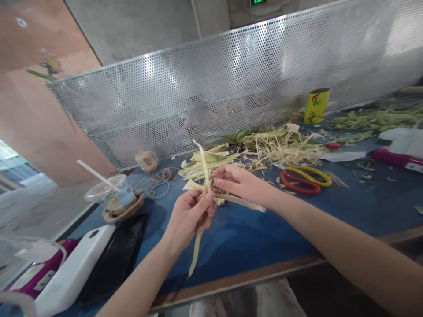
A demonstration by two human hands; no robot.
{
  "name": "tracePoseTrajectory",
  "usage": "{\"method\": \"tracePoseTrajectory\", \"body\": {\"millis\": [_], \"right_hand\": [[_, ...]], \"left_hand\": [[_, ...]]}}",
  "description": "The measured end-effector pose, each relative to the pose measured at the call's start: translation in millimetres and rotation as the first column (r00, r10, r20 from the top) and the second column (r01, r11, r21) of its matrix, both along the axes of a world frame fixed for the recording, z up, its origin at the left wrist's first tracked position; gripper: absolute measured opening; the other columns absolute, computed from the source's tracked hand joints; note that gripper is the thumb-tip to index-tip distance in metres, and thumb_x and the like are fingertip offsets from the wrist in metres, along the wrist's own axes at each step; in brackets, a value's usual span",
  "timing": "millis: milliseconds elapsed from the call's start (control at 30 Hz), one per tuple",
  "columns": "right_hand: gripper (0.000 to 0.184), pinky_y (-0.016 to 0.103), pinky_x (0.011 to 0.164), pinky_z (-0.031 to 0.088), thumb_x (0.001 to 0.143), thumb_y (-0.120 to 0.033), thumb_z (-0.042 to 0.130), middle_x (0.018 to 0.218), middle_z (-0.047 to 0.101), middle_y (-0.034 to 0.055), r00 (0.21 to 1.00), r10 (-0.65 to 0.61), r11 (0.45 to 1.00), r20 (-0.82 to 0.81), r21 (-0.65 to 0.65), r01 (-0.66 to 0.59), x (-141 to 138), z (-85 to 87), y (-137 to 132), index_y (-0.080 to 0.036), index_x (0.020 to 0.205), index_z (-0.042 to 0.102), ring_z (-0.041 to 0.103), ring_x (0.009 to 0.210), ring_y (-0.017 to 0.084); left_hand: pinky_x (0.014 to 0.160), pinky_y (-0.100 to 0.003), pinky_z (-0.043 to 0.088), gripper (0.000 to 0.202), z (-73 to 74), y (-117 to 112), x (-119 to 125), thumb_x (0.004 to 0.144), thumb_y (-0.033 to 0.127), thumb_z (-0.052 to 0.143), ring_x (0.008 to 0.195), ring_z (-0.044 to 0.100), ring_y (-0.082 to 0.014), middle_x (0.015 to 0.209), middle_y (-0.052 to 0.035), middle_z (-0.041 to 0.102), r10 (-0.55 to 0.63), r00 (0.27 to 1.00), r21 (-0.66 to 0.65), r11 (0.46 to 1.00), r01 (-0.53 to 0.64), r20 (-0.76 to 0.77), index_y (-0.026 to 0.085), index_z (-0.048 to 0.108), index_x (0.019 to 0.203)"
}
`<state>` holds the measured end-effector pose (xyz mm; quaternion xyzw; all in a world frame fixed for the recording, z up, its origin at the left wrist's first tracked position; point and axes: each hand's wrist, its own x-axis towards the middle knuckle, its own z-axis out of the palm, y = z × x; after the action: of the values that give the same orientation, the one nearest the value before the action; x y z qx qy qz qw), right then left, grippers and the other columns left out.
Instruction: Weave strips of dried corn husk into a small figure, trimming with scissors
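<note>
My left hand [191, 215] is closed around a small piece woven from pale leaf strips [204, 176], held above the blue table [251, 237]. One strip sticks up from the fist and another hangs down below it. My right hand [238, 182] reaches in from the right, fingers together, pinching a strip at the woven part; a further strip runs out under that hand to the right.
A heap of leaf strips [277, 147] lies behind the hands, with red and yellow scissors [306, 179] to the right. A lidded plastic cup with a straw [114, 193], twine [158, 180], a black tablet [115, 259] and a white box [72, 268] sit left. A perforated metal screen [231, 88] backs the table.
</note>
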<state>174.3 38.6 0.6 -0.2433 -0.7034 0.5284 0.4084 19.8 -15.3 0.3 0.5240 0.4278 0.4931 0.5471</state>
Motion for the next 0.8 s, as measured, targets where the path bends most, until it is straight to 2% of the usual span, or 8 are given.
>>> {"method": "tracePoseTrajectory", "body": {"millis": [67,133,267,433,567,667,733,800], "right_hand": [[0.027,0.02,0.049,0.041,0.074,-0.033,0.06,0.076,0.057,0.0001,0.983,0.124,0.992,0.135,-0.026,-0.121,3,1.8,-2,-0.018,0.093,0.049,0.052,0.058,0.008],[0.018,0.019,0.047,0.04,0.077,-0.032,0.056,0.064,0.054,-0.0024,0.96,0.167,0.986,0.223,-0.027,-0.166,5,3.6,-2,-0.018,0.087,0.051,0.049,0.052,0.007],[0.016,0.018,0.048,0.04,0.081,-0.031,0.05,0.056,0.052,-0.0036,0.947,0.124,0.989,0.296,0.042,-0.142,10,7.8,-1,-0.016,0.076,0.053,0.046,0.048,0.006],[0.017,0.017,0.046,0.037,0.081,-0.03,0.05,0.056,0.051,-0.0037,0.932,0.122,0.99,0.34,0.031,-0.141,20,13.7,5,-0.016,0.072,0.051,0.044,0.046,0.004],[0.017,0.018,0.05,0.04,0.082,-0.032,0.049,0.063,0.058,-0.0008,0.903,0.186,0.977,0.388,0.021,-0.211,24,12.3,7,-0.016,0.076,0.051,0.049,0.05,0.006],[0.027,0.024,0.059,0.045,0.08,-0.036,0.052,0.081,0.063,0.0036,0.907,0.24,0.965,0.345,0.013,-0.26,17,6.4,4,-0.018,0.1,0.047,0.057,0.061,0.009],[0.039,0.025,0.062,0.046,0.079,-0.038,0.054,0.084,0.062,0.0048,0.932,0.272,0.958,0.241,0.023,-0.285,8,1.2,1,-0.018,0.111,0.042,0.059,0.067,0.012],[0.038,0.026,0.064,0.045,0.08,-0.037,0.053,0.074,0.062,0.0027,0.945,0.303,0.95,0.124,0.044,-0.311,-1,-4.0,-2,-0.016,0.11,0.044,0.059,0.068,0.012]], "left_hand": [[0.029,-0.012,0.021,0.024,-0.6,2,-3,0.072,0.03,0.063,0.031,0.035,-0.0013,0.048,0.0054,0.048,0.029,0.999,0.038,0.999,-0.027,-0.044,0.013,0.049,0.062],[0.028,-0.013,0.022,0.026,-1.3,4,-6,0.073,0.03,0.061,0.029,0.035,-0.0014,0.048,0.0047,0.049,0.063,0.994,0.061,0.996,-0.058,-0.083,0.012,0.049,0.059],[0.028,-0.014,0.021,0.033,-1.4,6,-7,0.074,0.031,0.06,0.029,0.035,-0.0013,0.046,0.0036,0.048,0.09,0.988,0.065,0.994,-0.083,-0.121,0.011,0.047,0.051],[0.03,-0.012,0.02,0.025,3.8,6,-8,0.069,0.027,0.065,0.033,0.032,-0.0011,0.042,0.0052,0.042,0.156,0.987,0.059,0.986,-0.154,-0.037,0.011,0.052,0.056],[0.032,-0.011,0.021,0.019,7.6,5,-9,0.069,0.029,0.064,0.036,0.03,-0.002,0.042,0.0054,0.043,0.156,0.988,0.036,0.987,-0.156,0.015,0.01,0.06,0.073],[0.032,-0.013,0.024,0.033,7.6,4,-9,0.075,0.039,0.056,0.036,0.031,-0.004,0.044,0.0022,0.05,0.119,0.992,0.008,0.993,-0.12,0.029,0.011,0.06,0.093],[0.032,-0.014,0.025,0.044,6.3,2,-7,0.078,0.042,0.051,0.035,0.032,-0.0052,0.045,0.0014,0.053,0.074,0.997,-0.013,0.997,-0.074,0.008,0.013,0.053,0.111],[0.033,-0.015,0.027,0.053,4.2,1,-5,0.079,0.041,0.05,0.035,0.034,-0.0063,0.046,0.0019,0.055,0.027,0.999,-0.023,0.999,-0.028,-0.022,0.016,0.041,0.124]]}}
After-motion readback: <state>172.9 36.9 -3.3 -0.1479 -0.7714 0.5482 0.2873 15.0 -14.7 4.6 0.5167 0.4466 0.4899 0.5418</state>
